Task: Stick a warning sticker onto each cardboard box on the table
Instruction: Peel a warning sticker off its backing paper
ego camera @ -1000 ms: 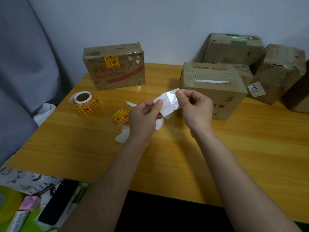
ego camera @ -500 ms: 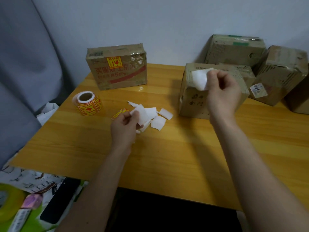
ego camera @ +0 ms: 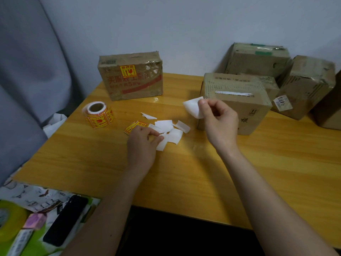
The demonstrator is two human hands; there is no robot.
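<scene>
My right hand (ego camera: 219, 122) pinches a sticker (ego camera: 192, 108), white back toward me, just in front of the nearest cardboard box (ego camera: 238, 100). My left hand (ego camera: 142, 145) is low over the table and pinches a white backing paper (ego camera: 162, 144) at the edge of a pile of several backing papers (ego camera: 166, 125). A box (ego camera: 131, 85) at the back left carries a yellow-red warning sticker (ego camera: 127, 71). The sticker roll (ego camera: 98, 114) stands left of the pile. Two loose stickers (ego camera: 134, 125) lie by my left fingers.
More cardboard boxes stand at the back right (ego camera: 258, 60), (ego camera: 308, 84), and one at the right edge (ego camera: 330, 108). The wooden table (ego camera: 203, 172) has its front edge near me. Below it on the left lie a black phone (ego camera: 64, 218) and a yellow tape roll (ego camera: 9, 220).
The two hands pulled the sticker and its backing apart. My left hand dropped to the paper pile with the backing. My right hand raised the sticker to the near box, then lowered it slightly.
</scene>
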